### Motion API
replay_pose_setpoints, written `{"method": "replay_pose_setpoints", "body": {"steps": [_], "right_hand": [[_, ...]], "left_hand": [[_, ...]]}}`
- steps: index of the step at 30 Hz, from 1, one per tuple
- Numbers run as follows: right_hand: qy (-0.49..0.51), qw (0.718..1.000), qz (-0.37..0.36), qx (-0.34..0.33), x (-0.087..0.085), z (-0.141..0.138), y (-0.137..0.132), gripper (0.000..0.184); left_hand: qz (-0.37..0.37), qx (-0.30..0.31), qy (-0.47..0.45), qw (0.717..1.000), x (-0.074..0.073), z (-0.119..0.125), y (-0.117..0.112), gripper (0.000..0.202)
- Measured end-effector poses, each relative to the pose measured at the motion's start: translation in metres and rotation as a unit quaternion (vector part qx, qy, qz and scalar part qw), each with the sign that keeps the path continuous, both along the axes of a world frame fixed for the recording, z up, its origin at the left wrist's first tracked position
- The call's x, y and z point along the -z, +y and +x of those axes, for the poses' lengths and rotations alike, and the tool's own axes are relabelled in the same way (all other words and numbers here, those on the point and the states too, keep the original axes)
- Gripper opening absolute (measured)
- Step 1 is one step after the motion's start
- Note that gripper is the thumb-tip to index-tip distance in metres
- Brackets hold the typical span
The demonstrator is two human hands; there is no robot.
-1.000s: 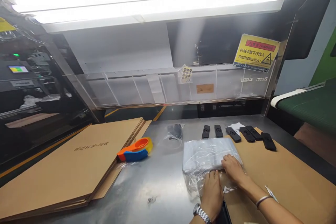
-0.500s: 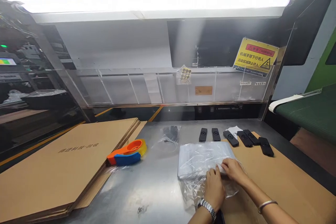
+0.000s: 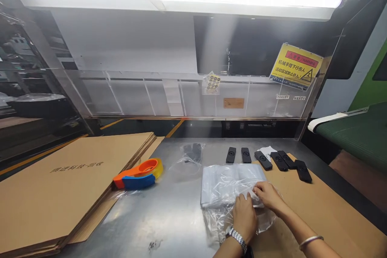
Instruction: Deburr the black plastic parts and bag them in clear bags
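A stack of clear plastic bags [image 3: 228, 181] lies on the metal table in front of me, its near end crumpled and loose. My right hand [image 3: 267, 196], with a bangle at the wrist, pinches the film at the stack's right side. Close beside it, my left hand [image 3: 244, 217], wearing a metal-band watch, has its fingers curled on the plastic at the near edge; its fingertips are partly hidden. Part of a dark object [image 3: 249, 252] shows beneath the left wrist. Behind the stack lie several black remote-like devices [image 3: 231, 155], each with a round button.
Flat cardboard [image 3: 326, 205] covers the right of the metal table [image 3: 163, 213]. At left are stacked cardboard sheets [image 3: 72, 185] and an orange-and-blue tape dispenser [image 3: 137, 175]. A bagged dark item [image 3: 192, 153] lies behind. A clear panel with a yellow warning sign [image 3: 298, 66] stands across the back.
The view has shifted slightly, so the table things sit a little further left. Both hands stay on the plastic, with the right hand's fingers still pinching it.
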State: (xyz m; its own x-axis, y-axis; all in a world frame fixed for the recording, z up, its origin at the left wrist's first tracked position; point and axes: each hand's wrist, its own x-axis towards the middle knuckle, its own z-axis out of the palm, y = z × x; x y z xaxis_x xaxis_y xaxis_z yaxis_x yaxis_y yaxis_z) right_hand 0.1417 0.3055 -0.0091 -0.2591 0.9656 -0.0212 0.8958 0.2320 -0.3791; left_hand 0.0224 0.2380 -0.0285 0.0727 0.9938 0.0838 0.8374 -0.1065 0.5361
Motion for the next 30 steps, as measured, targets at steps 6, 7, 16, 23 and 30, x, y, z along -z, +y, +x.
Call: {"method": "replay_pose_setpoints", "body": {"steps": [6, 7, 16, 23, 30], "right_hand": [[0.009, 0.999, -0.011, 0.029, 0.006, 0.002, -0.001, 0.024], [0.013, 0.999, -0.016, 0.031, 0.007, 0.001, -0.001, 0.024], [0.134, 0.986, -0.098, 0.007, -0.002, 0.006, 0.005, 0.025], [0.251, 0.958, -0.136, -0.043, -0.02, 0.01, -0.01, 0.02], [0.357, 0.921, -0.151, -0.051, -0.04, 0.014, -0.036, 0.021]], "left_hand": [[0.014, 0.016, -0.013, 1.0, -0.003, -0.002, -0.002, 0.043], [0.015, 0.018, -0.012, 1.0, -0.003, -0.003, -0.003, 0.044], [-0.02, 0.023, 0.008, 0.999, 0.005, -0.007, 0.004, 0.049], [-0.045, 0.025, -0.031, 0.998, 0.002, -0.004, 0.01, 0.041], [-0.043, 0.006, -0.187, 0.981, -0.001, -0.004, 0.009, 0.021]]}}
